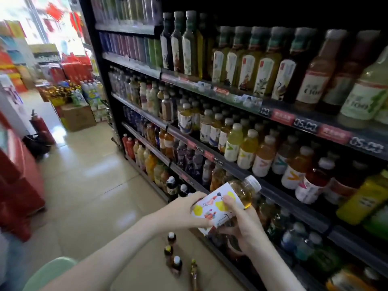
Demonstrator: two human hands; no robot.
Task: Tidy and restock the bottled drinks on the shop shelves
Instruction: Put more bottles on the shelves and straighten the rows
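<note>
A bottle of amber drink point(241, 193) with a white cap and a white label printed with yellow spots lies tilted in front of the shelves, cap up and to the right. My left hand point(184, 208) grips its lower end from the left. From below and to the right, my right hand point(241, 225) grips the labelled middle, thumb across the label. The bottle hangs level with a lower shelf edge point(279, 198). Several small dark bottles point(172, 252) stand on the floor just below my arms.
Dark shelving point(231, 95) packed with rows of bottled drinks fills the right side, price tags along the rails. The tiled aisle point(88, 175) runs left of it. A fire extinguisher point(39, 126), a cardboard box point(77, 116) and red stacks stand further back.
</note>
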